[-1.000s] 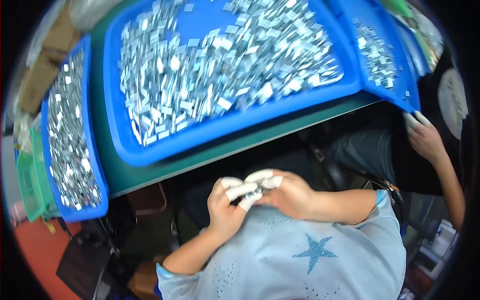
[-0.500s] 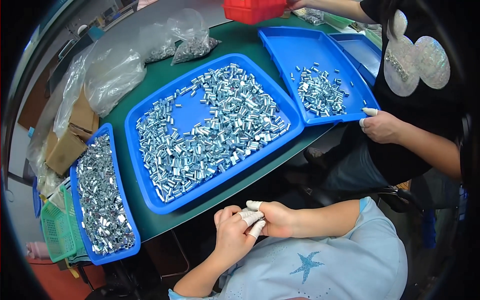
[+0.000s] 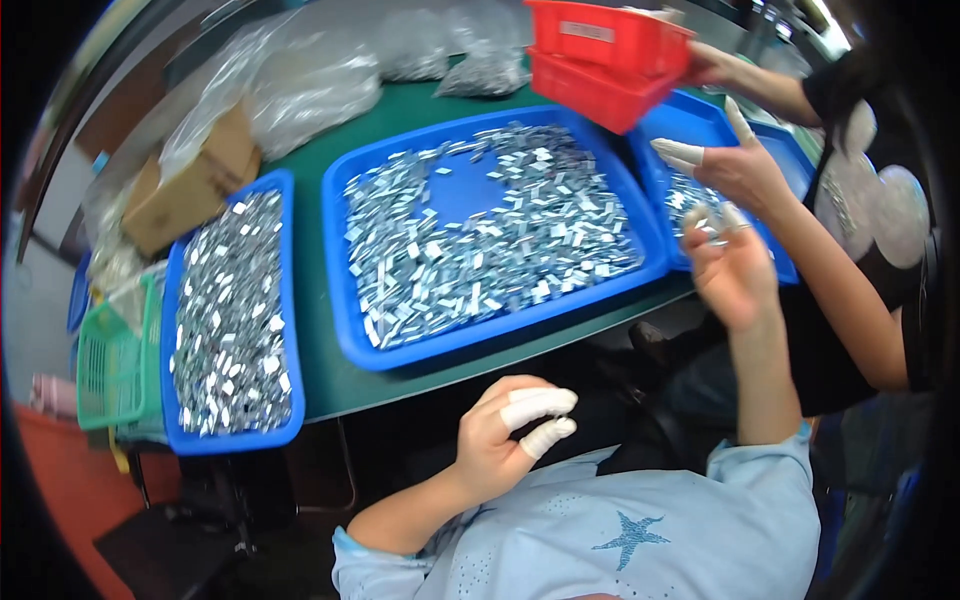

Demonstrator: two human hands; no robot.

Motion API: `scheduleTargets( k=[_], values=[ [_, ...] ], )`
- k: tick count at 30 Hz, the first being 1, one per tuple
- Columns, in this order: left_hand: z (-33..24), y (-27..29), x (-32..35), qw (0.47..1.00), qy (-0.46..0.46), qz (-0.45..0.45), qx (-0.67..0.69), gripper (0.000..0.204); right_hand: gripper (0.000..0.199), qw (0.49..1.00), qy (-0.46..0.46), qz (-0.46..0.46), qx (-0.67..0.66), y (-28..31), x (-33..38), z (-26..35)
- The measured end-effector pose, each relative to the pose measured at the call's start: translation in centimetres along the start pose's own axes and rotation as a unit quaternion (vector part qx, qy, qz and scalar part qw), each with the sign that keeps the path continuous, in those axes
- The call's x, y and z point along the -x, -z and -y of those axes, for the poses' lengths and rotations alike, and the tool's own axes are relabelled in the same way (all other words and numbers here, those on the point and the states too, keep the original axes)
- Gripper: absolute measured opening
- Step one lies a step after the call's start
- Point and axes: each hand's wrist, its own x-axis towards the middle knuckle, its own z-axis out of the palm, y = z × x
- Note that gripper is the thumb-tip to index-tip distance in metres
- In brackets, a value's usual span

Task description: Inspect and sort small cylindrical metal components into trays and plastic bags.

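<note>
Left hand (image 3: 495, 440), half-curled, is apart from the raised right hand (image 3: 737, 275); whether either holds anything, I cannot tell. Beyond the left, metal pieces (image 3: 510, 262) lie in a tray (image 3: 465, 192).

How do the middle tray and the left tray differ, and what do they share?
The middle tray is broad, while the left tray is long and narrow. The middle tray shows a bare patch in its far half; the left tray's floor looks covered throughout. Both are blue, have raised rims and hold many small, shiny pieces.
</note>
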Motion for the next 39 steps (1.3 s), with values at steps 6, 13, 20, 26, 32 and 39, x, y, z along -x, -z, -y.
scheduleTargets(
  k=[6,13,20,26,32,39],
  values=[
    [0.5,1.1,1.2,1.000,-0.007,-0.016,-0.006,0.023,0.028,0.936,0.238,-0.137,0.220,5.8,-7.1,4.9],
    [-0.2,5.7,3.6,0.991,0.012,-0.106,-0.082,0.022,0.034,0.602,0.299,-0.159,0.723,1.8,-4.3,0.1],
    [-1.0,8.2,5.4,0.979,0.047,-0.168,-0.105,0.021,0.029,0.465,0.394,0.248,0.753,-5.2,3.8,-9.9],
    [-1.9,9.3,5.2,0.972,0.011,-0.186,-0.146,0.020,0.028,0.385,0.423,0.398,0.717,-10.0,-1.1,-17.4],
    [-2.8,9.0,7.0,0.973,0.025,-0.178,-0.145,0.018,0.021,0.206,0.356,0.422,0.808,-12.7,-6.7,-21.3],
    [-1.8,8.7,7.1,0.976,0.045,-0.183,-0.106,0.018,0.013,0.228,0.359,0.431,0.796,-12.6,-7.0,-21.4]
  ],
)
